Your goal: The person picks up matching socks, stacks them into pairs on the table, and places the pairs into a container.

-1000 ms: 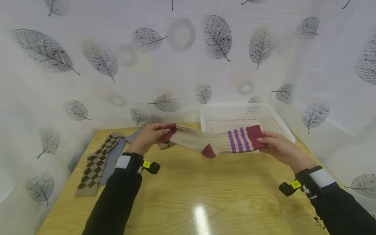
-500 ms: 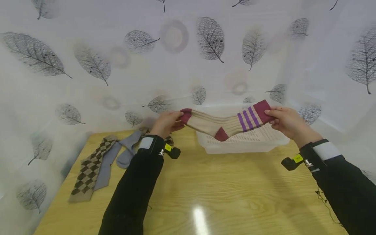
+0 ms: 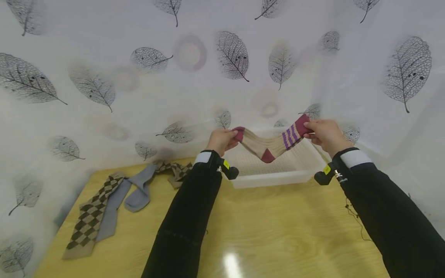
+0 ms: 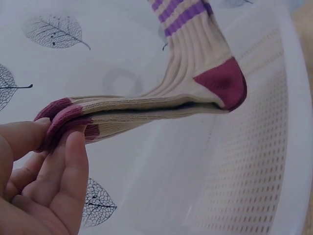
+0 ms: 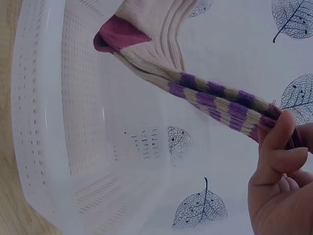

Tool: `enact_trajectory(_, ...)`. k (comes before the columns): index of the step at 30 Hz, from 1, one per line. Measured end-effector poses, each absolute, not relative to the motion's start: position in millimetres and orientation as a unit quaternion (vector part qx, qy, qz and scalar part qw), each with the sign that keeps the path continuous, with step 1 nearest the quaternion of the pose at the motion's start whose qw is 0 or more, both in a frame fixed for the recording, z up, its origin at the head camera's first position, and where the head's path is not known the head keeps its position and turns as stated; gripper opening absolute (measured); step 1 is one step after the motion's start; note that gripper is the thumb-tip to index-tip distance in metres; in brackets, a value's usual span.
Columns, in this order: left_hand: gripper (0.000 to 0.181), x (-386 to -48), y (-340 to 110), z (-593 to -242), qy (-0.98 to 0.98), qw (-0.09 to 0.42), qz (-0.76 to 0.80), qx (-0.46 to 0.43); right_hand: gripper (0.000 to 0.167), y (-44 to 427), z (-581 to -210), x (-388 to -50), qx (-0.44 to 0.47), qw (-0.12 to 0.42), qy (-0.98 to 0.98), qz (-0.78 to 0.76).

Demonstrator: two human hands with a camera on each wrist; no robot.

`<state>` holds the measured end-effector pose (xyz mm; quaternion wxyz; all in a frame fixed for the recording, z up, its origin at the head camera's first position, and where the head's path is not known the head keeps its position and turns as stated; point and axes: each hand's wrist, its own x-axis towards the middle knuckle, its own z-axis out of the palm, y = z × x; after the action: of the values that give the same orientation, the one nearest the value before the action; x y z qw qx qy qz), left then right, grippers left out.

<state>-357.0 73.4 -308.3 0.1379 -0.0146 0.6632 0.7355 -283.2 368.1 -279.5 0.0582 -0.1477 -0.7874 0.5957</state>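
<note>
A pair of beige socks (image 3: 257, 144) with maroon toes, heels and cuffs and purple stripes hangs stretched between both hands, sagging in the middle. Two layers lying together show in the left wrist view, at the maroon toes (image 4: 63, 120). My left hand (image 3: 222, 141) pinches the toe end between thumb and fingers. At the striped cuff end (image 5: 230, 110), my right hand (image 3: 326, 135) pinches the maroon band. Below and behind the socks stands a white perforated plastic basket (image 3: 271, 180); the socks are above it, apart from its floor.
On the left of the wooden table (image 3: 271, 231) lie a brown checkered sock (image 3: 88, 222), grey socks (image 3: 137, 195) and another checkered piece (image 3: 179, 172), partly behind my left sleeve. A leaf-print curtain (image 3: 194, 96) closes off the back and sides. Dark thread (image 3: 354, 216) lies near my right sleeve.
Both hands have carried the socks up and away, over the basket, and moved closer together, so the socks sag more. The head view has shifted, uncovering more of the grey socks.
</note>
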Motion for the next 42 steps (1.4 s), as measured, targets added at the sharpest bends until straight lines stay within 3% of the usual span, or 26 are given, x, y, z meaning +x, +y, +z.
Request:
enact_trajectory(9, 0.031, -363, 89, -333, 0.656, 0.101, 0.743, -0.090, 0.050, 358, -320, -300, -0.156, 0.040, -0.796, 0.583)
enact_trajectory(16, 0.029, -376, 98, -366, 0.684, 0.104, 0.708, -0.141, 0.048, 353, -338, -310, -0.187, 0.021, -0.790, 0.583)
enact_trajectory(26, 0.032, -380, 106, -381, 0.710, 0.102, 0.687, -0.115, 0.048, 359, -357, -310, -0.195, 0.005, -0.805, 0.560)
enact_trajectory(42, 0.027, -391, 110, -380, 0.879, 0.055, 0.467, -0.082, 0.052, 377, -375, -319, -0.186, -0.052, -0.809, 0.556)
